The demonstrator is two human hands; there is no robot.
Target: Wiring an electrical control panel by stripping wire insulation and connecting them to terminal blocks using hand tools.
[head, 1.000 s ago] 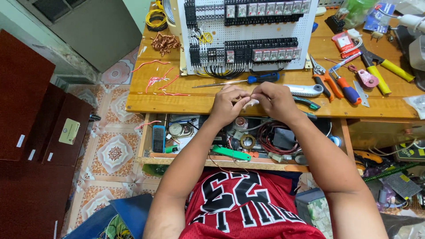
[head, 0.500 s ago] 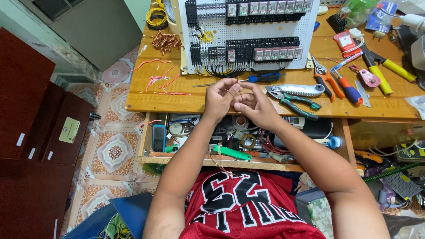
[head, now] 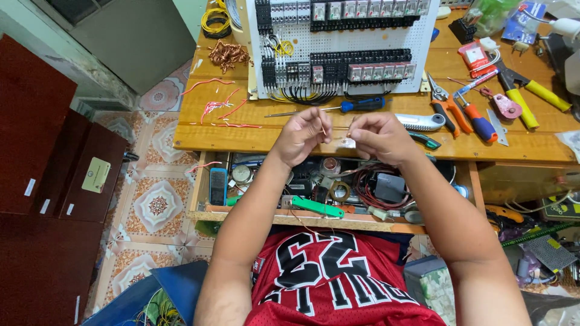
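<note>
Left hand (head: 302, 134) pinches thin wire (head: 323, 128) upright, above near edge of surface (head: 199, 136). Right hand (head: 377, 136) grip clamped on small white piece (head: 348, 143). Risk: wire slips, piece drops into cluttered open drawer (head: 314, 199) below.

Left of the hands and below them lies a tiled floor (head: 158, 205) with ornate floral patterns in cream, orange and grey. Far to the left stand dark red-brown cabinets (head: 42, 181), one bearing a pale label. Up and left, a grey panel (head: 139, 36) stands against a pale green wall (head: 190, 9). Under the hands runs a wooden workbench (head: 199, 130), evenly lit.
</note>
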